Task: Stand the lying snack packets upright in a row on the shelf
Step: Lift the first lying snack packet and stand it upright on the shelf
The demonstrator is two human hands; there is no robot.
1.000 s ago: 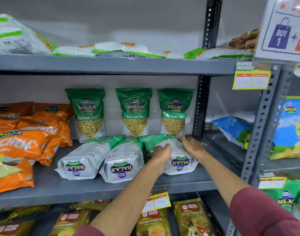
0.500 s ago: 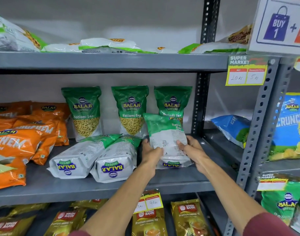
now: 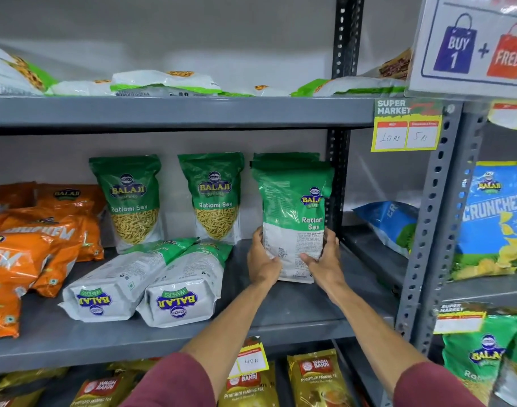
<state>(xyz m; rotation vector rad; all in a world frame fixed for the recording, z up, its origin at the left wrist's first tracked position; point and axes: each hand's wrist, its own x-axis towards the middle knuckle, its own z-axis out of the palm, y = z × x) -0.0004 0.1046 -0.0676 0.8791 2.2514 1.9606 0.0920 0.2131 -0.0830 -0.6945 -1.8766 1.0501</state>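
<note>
Both hands, left [image 3: 263,261] and right [image 3: 324,262], grip one packet [image 3: 294,218] upright on the shelf [image 3: 295,306]; two packets [image 3: 151,277] lie flat, outstanding.

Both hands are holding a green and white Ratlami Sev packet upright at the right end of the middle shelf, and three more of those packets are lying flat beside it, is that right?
Not quite: the head view shows two packets lying flat, not three. Otherwise right: the left hand and right hand hold the green and white Ratlami Sev packet upright.
</note>
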